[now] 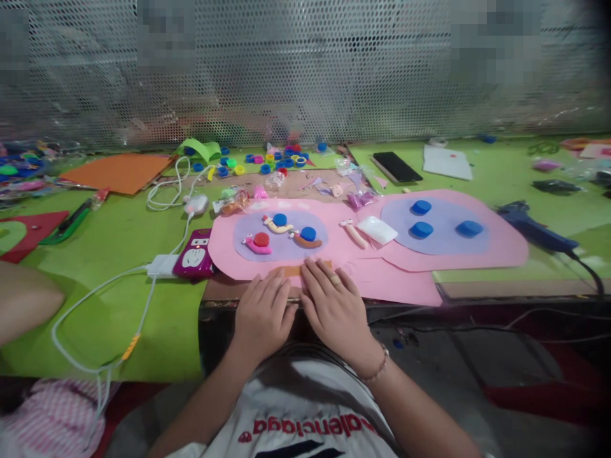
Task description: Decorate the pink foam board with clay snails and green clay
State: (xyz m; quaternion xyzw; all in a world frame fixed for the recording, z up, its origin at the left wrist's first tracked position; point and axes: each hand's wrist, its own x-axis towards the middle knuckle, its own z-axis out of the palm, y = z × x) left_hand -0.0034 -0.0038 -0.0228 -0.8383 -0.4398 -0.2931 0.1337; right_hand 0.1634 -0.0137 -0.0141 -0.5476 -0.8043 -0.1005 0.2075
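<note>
Brown strip (292, 271) lies near a pink snail (258, 244), purple socket (195, 256) farther left.

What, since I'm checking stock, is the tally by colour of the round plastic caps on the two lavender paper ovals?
Blue round plastic caps: 5
Red round plastic cap: 1
Total: 6
</note>
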